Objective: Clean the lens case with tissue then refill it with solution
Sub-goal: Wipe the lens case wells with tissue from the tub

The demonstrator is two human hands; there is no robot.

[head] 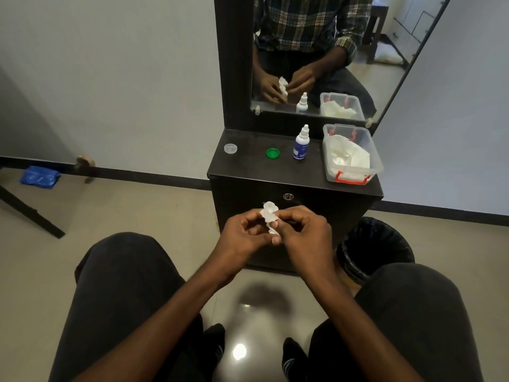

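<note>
I see left hand (242, 232) and right hand (300, 230) fingers pinched together on tissue (270, 213) at frame centre, lens case hidden inside | black cabinet top (248, 164), upper centre: clear cap (230, 148), green cap (272, 153), solution bottle (301, 143) | tissue box (351, 153) at right edge, holding tissues | black bin (374, 246) below.

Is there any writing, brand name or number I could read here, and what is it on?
Nothing can be read.
Bottle: its blue label carries pale print, too small and blurred to make out.
Bottle in the mirror: no print that can be made out.
Green cap, clear cap, tissue box: no writing shows.
</note>
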